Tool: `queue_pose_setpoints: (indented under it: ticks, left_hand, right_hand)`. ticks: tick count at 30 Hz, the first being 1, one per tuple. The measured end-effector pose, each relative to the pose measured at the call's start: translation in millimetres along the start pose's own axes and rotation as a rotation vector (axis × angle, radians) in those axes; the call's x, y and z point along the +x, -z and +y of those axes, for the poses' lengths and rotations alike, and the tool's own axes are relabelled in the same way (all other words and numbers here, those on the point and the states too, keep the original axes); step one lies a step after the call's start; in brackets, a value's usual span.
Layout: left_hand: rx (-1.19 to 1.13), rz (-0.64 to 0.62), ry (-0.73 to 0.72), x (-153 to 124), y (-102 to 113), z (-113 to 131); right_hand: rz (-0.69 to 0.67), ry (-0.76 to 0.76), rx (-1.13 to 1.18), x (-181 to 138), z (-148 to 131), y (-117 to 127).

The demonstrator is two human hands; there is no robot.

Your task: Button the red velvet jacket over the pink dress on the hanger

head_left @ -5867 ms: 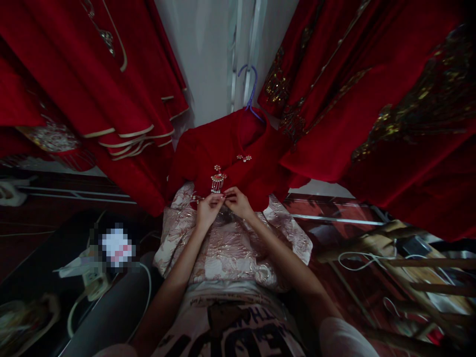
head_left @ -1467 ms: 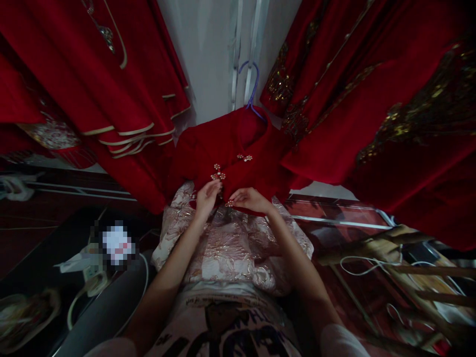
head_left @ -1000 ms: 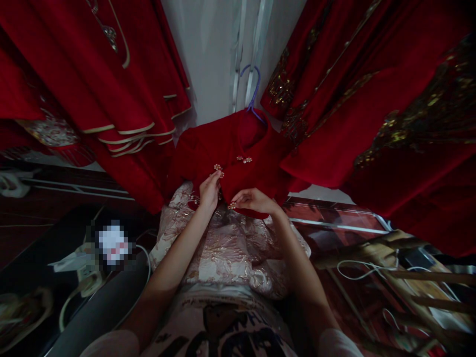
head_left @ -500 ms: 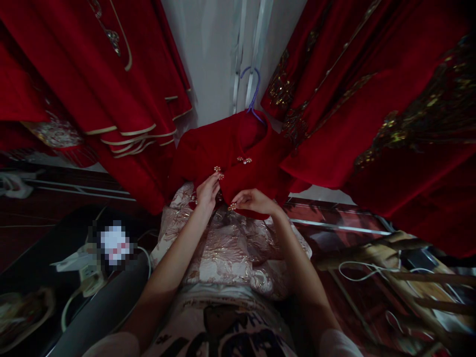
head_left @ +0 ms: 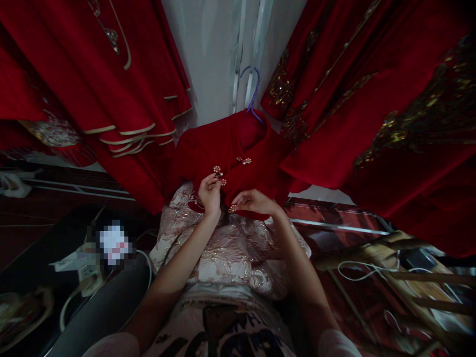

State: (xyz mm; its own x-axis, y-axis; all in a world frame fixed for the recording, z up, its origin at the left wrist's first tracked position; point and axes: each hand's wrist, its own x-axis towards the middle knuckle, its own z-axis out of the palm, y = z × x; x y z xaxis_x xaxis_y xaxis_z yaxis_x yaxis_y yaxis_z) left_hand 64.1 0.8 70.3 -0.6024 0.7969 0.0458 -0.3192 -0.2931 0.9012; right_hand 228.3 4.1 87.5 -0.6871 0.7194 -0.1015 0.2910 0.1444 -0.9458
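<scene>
A red jacket (head_left: 208,144) with a stand collar hangs on a purple hanger (head_left: 255,94), its lower front over my lap. Flower-shaped beaded buttons (head_left: 217,170) run along its front opening; the fastener at the collar (head_left: 244,160) looks joined. My left hand (head_left: 210,194) is closed, thumb and fingers pinching the jacket's left front edge beside a beaded button (head_left: 223,182). Opposite, my right hand (head_left: 256,202) grips the other front edge by a lower beaded button (head_left: 232,208). A shiny pale pink brocade cloth (head_left: 223,248) covers my lap beneath the jacket.
Long red garments with pale trim (head_left: 137,99) hang on the left, and gold-sequinned red ones (head_left: 372,119) on the right. A power strip (head_left: 89,277) with cables lies on a dark surface at left. A wooden chair (head_left: 427,277) with a white cable stands at right.
My left hand has drawn slightly down towards me and its wrist has turned, moving the jacket edge and button a little lower. My right hand stays almost in place.
</scene>
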Motion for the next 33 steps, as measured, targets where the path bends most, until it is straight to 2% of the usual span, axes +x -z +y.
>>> queue_pose_setpoints:
  ticks: [2,3,5,8,9,11,15,21,27,33]
  left_hand:
    - [0.132,-0.004,-0.202,-1,1,6]
    - [0.236,-0.044,-0.314,-1,0,12]
    - [0.488,-0.227,-0.532,3,-5,25]
    - [0.837,-0.588,-0.77,13,-20,43]
    - [0.912,-0.668,-0.822,17,-25,47]
    - [1.009,-0.745,-0.898,24,-36,50]
    - [1.061,-0.755,-0.974,34,-51,50]
    - [1.013,-0.786,-0.993,47,-65,54]
    - [0.949,-0.969,-1.057,66,-66,66]
    - [0.921,-0.987,-1.041,69,-69,66]
  right_hand:
    - [-0.026,-0.013,-0.008,-3,0,3]
    - [-0.045,-0.018,-0.012,-5,0,5]
    - [-0.081,-0.022,-0.031,-9,0,9]
    - [-0.106,-0.033,-0.061,-13,0,14]
    - [-0.11,-0.037,-0.054,-14,-1,15]
    - [-0.116,-0.04,-0.011,-15,-2,17]
    - [-0.064,-0.027,0.015,-16,-7,18]
    - [-0.042,-0.021,-0.026,-17,-11,17]
    - [-0.036,-0.009,0.003,-21,-11,20]
    - [-0.043,0.002,0.037,-19,-8,20]
